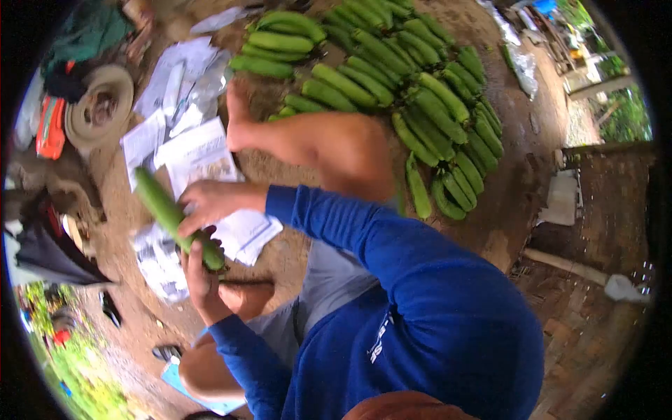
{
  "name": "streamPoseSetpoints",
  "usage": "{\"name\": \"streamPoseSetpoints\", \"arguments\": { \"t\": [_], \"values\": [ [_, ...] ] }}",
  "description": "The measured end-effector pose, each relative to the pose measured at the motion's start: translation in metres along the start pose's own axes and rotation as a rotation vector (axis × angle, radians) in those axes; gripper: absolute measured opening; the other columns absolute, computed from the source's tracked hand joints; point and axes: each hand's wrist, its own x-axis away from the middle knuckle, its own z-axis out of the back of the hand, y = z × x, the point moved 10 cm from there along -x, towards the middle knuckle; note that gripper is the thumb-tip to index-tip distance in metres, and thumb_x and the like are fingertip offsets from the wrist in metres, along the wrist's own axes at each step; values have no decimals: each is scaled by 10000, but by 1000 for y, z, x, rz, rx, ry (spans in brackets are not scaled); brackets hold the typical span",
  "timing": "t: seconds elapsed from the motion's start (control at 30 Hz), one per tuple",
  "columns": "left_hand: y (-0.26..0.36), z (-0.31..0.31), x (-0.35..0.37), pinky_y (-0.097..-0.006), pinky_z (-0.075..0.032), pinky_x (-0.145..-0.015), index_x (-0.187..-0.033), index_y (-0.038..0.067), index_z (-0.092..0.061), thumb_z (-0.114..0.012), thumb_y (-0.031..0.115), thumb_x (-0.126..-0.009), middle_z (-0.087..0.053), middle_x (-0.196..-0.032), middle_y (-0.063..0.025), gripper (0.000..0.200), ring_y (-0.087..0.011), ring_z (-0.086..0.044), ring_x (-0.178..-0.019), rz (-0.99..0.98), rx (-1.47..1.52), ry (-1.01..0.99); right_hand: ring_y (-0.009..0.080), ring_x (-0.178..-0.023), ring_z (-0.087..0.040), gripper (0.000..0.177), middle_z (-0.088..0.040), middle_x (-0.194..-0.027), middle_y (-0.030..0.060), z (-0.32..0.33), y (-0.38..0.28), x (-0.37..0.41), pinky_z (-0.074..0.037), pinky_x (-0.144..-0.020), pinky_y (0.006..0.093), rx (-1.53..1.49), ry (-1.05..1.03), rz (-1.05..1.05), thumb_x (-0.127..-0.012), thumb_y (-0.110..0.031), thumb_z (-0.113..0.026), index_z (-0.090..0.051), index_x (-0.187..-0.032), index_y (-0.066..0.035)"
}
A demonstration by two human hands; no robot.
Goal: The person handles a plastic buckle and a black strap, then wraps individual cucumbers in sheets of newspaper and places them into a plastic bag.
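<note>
Together, left grip [199, 278] and right grip [213, 201] tight around one green banana [161, 205], over paper sheets [199, 150].

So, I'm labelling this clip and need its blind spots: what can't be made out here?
Head view only:
- Green banana: its middle is covered by the right hand; part of its lower end by the left hand.
- Papers on the ground: print too small and blurred to read.
- Banana pile: far end cut off by the top edge.
- Clutter at the left: blurred and darkened by the lens rim.
</note>
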Motion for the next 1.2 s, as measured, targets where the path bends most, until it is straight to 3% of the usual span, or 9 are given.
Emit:
{"name": "streamPoseSetpoints", "arguments": {
  "t": [0.1, 0.13, 0.2, 0.27, 0.57, 0.7, 0.97, 1.07, 1.2],
  "values": [
    [-45, 44, -3, -242, -433, -563, -1199, 43, -605, -711, 250, -857, -631, -916, -22, 414, -96, -569, -711, 200, -250, 107, 119, -732, -614, 446, -706, -801, 86, -12, 134, 13, -513, -641, 349, -162, -50, -229, -910, -447, -703, -727, -957, -4],
    [-49, 48, -5, -262, -451, -611, -1207, 27, -606, -727, 247, -838, -626, -928, -29, 446, -110, -565, -746, 101, -272, 144, 125, -675, -600, 415, -671, -722, 60, 7, 157, 25, -484, -599, 350, 222, -15, -247, -930, -446, -672, -722, -919, -34],
    [-53, 56, -1, -286, -477, -676, -1312, -13, -552, -755, 229, -833, -646, -961, -61, 574, -148, -583, -790, 122, -451, 247, 332, -728, -687, 274, -704, -797, 165, 28, 171, 54, -519, -678, 494, 426, 68, -345, -908, -308, -639, -710, -883, -44],
    [-78, 78, -8, -295, -496, -698, -1303, -36, -546, -782, 287, -823, -654, -953, -84, 624, -144, -606, -819, 95, -413, 278, 404, -847, -670, 187, -694, -864, 195, 11, 188, 62, -529, -778, 509, 685, -79, -346, -841, -216, -647, -681, -870, -35],
    [-109, 123, -9, -263, -476, -658, -1179, -67, -609, -767, 391, -881, -652, -873, -49, 569, -120, -579, -747, 75, -376, 509, 423, -1372, -364, 771, -357, -1518, 176, -165, 205, 102, -425, -942, 650, 1225, -557, 34, -783, -350, -765, -450, -1438, -93],
    [-119, 125, -6, -286, -496, -709, -1208, -64, -577, -784, 350, -840, -666, -936, -84, 592, -153, -604, -799, 72, -369, 548, 417, -1378, -375, 489, -383, -1516, 157, -173, 229, 110, -430, -958, 630, 1240, -470, 70, -962, -299, -530, -500, -1417, -122],
    [-181, 140, -17, -344, -525, -747, -1201, -44, -582, -801, 358, -760, -692, -917, -151, 636, -223, -661, -804, 162, -514, 534, 461, -1365, -397, 688, -428, -1497, 203, -133, 206, 106, -383, -1038, 660, 1055, -852, -191, -799, -424, -701, -542, -1364, -64],
    [-177, 134, -12, -345, -526, -750, -1210, -50, -581, -804, 368, -758, -695, -904, -154, 654, -234, -666, -811, 131, -543, 587, 468, -1360, -397, 565, -425, -1470, 247, -120, 234, 48, -384, -1074, 604, 618, -444, -316, -846, -313, -619, -545, -1323, -20],
    [-177, 123, -6, -296, -503, -715, -1238, -65, -557, -804, 326, -824, -659, -950, -95, 621, -160, -603, -810, 171, -384, 590, 455, -1244, -515, 356, -489, -1379, 243, -97, 241, -26, -465, -982, 569, 875, -77, -203, -895, -137, -487, -575, -1210, 3]
  ]
}}
